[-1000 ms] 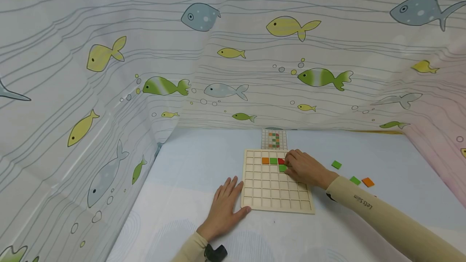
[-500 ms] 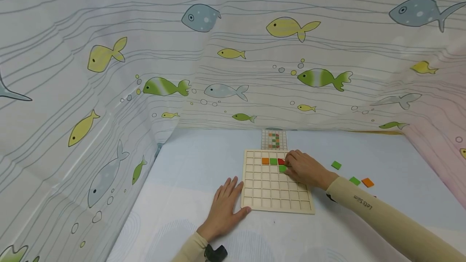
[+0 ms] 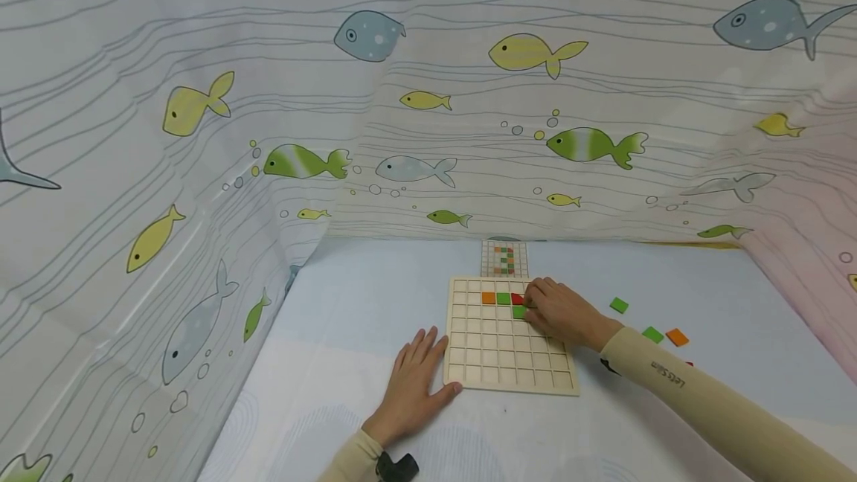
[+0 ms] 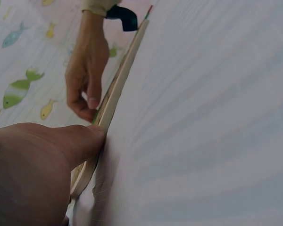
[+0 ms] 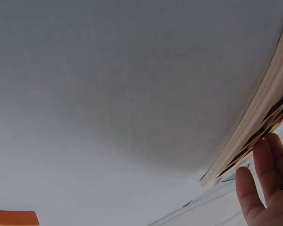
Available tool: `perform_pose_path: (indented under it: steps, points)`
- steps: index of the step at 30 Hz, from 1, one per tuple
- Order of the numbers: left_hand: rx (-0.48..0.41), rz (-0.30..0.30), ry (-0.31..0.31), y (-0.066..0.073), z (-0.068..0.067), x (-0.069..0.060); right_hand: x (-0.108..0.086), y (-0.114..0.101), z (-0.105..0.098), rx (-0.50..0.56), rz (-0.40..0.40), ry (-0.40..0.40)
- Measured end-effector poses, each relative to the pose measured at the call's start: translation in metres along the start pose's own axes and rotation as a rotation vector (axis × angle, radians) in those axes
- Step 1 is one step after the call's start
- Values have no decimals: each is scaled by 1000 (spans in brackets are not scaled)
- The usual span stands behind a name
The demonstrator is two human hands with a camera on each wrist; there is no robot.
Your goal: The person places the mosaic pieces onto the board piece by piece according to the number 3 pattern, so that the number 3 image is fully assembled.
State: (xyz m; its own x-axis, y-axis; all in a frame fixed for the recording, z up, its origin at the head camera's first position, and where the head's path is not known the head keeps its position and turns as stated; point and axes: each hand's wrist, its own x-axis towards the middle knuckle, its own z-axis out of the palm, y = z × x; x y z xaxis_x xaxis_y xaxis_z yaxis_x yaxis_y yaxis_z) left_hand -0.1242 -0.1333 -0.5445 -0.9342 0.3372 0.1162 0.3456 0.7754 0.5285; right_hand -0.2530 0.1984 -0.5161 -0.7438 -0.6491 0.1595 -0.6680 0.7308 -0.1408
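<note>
Grid board (image 3: pixel 505 358): right fingers (image 3: pixel 537 294) at green tile (image 3: pixel 518 312).

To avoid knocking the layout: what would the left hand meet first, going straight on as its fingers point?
The left hand would probably meet the left edge of the wooden grid board first; its thumb seems to touch it, though depth there is unclear.

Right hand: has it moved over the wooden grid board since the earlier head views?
No, not visibly: against the wooden grid board, the right hand keeps its place by the red tile.
</note>
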Motion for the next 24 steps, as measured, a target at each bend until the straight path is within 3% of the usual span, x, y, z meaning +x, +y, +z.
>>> perform_pose_path:
  steps: [24]
  points:
    - [3, 12, 18, 2, 1, -2, -4, 2, 5, 9, -7, 29]
